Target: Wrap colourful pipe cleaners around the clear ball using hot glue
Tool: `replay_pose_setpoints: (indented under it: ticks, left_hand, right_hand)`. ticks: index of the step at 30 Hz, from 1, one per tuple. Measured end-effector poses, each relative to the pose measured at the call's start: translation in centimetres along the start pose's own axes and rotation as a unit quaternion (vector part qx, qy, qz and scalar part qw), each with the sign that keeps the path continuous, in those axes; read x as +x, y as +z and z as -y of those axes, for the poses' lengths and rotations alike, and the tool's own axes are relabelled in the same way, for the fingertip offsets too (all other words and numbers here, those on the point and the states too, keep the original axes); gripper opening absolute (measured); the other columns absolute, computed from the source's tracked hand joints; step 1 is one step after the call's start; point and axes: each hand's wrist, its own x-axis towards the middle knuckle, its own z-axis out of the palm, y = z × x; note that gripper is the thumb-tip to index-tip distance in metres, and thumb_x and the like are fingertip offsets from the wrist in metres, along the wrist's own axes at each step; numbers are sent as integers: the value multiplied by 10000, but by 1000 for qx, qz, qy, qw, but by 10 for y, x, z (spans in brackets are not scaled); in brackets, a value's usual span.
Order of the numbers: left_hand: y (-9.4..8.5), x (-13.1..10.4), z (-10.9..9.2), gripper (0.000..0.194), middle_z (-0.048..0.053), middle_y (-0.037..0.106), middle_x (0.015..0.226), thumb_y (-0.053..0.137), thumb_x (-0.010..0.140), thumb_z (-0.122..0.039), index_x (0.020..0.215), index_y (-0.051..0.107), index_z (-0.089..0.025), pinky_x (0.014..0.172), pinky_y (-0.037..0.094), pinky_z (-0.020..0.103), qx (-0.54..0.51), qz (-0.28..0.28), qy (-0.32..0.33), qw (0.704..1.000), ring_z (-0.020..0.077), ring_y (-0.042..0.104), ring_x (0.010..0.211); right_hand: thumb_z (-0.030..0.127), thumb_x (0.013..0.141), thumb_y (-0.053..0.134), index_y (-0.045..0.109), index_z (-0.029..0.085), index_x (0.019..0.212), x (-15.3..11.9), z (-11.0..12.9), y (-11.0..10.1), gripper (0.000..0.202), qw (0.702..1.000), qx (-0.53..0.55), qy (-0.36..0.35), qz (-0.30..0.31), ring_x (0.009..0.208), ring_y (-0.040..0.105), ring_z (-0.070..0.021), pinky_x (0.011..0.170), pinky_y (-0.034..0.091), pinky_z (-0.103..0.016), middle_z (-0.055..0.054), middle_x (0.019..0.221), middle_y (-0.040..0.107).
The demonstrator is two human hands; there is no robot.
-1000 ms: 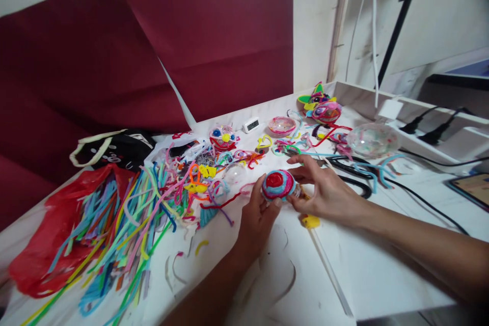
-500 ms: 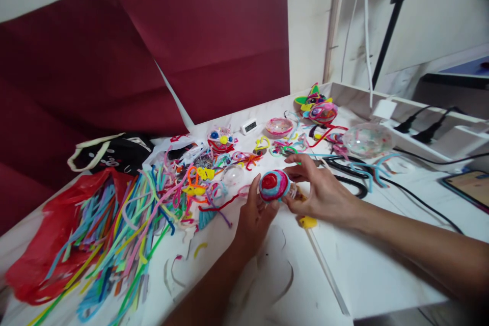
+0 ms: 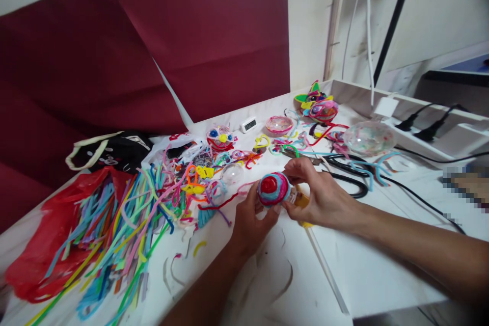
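Note:
Between my hands is a ball wrapped in pipe cleaners (image 3: 274,188), with a red centre and rings of light blue and magenta. My left hand (image 3: 252,221) grips it from the left and below, thumb along its lower edge. On its right side, the fingers of my right hand (image 3: 319,196) are curled in and closed against the ball's edge, where a clear part shows. What exactly those fingertips pinch is partly hidden. A yellow piece (image 3: 303,201) lies on the table just behind my right fingers.
Many loose pipe cleaners (image 3: 133,229) spill from a red plastic bag (image 3: 42,244) at left. Decorated balls (image 3: 323,112), a pink-rimmed bowl (image 3: 279,125), a clear dome (image 3: 369,137) and black-handled scissors (image 3: 349,163) sit behind. A white timer (image 3: 249,125) stands near the wall.
My right fingers have drawn in closer to the ball; the index finger is more bent. The ball has turned slightly, its red centre facing me a little more.

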Motion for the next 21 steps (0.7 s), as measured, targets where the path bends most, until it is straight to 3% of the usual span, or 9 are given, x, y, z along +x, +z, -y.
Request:
replay_pose_setpoints:
  ticks: [7, 13, 16, 21]
  left_hand:
    - [0, 0, -2, 654, 135, 691, 1247, 704, 810, -367, 1376, 458, -151, 942, 574, 369, -8, -6, 13, 1000, 271, 694, 1098]
    - [-1, 1, 0, 662, 115, 656, 1291, 697, 826, -296, 1419, 418, -199, 965, 566, 371, -8, 8, 42, 999, 260, 667, 1135]
    - [-2, 1, 3, 666, 129, 599, 1335, 733, 796, -295, 1394, 453, -214, 924, 588, 363, 12, -19, 52, 998, 276, 637, 1169]
    - [-6, 3, 5, 675, 147, 500, 1390, 768, 726, -248, 1349, 509, -220, 854, 617, 345, 67, -54, 121, 989, 304, 583, 1223]
  right_hand:
    - [280, 725, 727, 373, 238, 1151, -2, -7, 2, 556, 999, 3, -34, -19, 966, 703, -258, 841, 591, -429, -105, 1083, 675]
    - [249, 761, 731, 356, 249, 1256, -2, -12, 3, 622, 993, -16, -107, -41, 1026, 703, -259, 874, 605, -429, -115, 1156, 649]
    - [249, 775, 737, 372, 244, 1277, -2, -14, 2, 621, 991, -20, -122, -42, 1022, 706, -257, 878, 610, -425, -121, 1173, 637]
    - [255, 806, 736, 348, 250, 1336, -3, -19, 1, 656, 986, -28, -160, -38, 1045, 698, -262, 897, 604, -427, -132, 1214, 630]
